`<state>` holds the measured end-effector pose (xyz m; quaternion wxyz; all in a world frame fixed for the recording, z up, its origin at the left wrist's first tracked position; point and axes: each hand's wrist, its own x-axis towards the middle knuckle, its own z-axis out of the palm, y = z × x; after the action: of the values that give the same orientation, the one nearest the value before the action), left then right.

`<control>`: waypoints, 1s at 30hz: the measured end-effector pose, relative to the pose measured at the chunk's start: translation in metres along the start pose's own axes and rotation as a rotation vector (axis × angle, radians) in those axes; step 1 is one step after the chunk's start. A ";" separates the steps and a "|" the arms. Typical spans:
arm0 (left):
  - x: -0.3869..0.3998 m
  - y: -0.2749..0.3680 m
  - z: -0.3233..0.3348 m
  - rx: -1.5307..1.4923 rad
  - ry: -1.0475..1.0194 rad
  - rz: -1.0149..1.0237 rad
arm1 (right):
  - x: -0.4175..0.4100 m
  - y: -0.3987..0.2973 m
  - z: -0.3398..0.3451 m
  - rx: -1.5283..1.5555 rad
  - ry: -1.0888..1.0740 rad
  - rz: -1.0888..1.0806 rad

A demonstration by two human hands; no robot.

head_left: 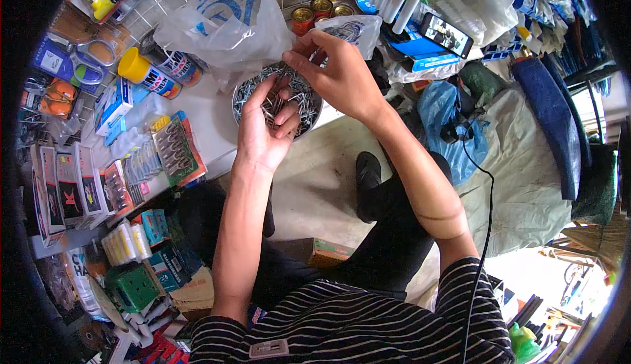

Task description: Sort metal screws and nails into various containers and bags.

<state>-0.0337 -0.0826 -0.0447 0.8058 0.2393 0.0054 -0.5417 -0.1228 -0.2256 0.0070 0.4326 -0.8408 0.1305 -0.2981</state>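
A round container full of loose metal screws or nails [308,99] stands at the shelf's edge. My left hand [270,122] is palm up over it, fingers curled, with several of the metal pieces in the palm. Above and to the right, my right hand [335,71] pinches its thumb and forefinger at the lower edge of a translucent plastic bag [231,29] with blue print; whether it grips the bag or a small piece cannot be told. A smaller clear bag [362,31] holding dark coiled items lies behind my right hand.
Spray cans with a yellow cap [148,72], scissors [92,61] and carded hooks [178,149] lie to the left. Behind are red tins with gold lids [302,19]. A phone [446,35] leans on a blue box at the right, near a blue plastic bag [443,132] and a black cable [489,206].
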 end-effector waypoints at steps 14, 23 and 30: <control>0.001 0.002 -0.002 0.006 0.041 0.033 | 0.001 -0.003 -0.007 -0.017 -0.075 -0.079; 0.001 0.001 -0.002 0.035 0.059 0.053 | 0.001 -0.003 -0.008 -0.003 -0.061 -0.165; -0.001 0.001 0.001 0.055 0.085 0.066 | 0.000 -0.001 -0.005 -0.079 -0.072 -0.194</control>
<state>-0.0337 -0.0819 -0.0429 0.8154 0.2842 0.0166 -0.5041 -0.1263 -0.2282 0.0104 0.3726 -0.8760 0.0444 -0.3030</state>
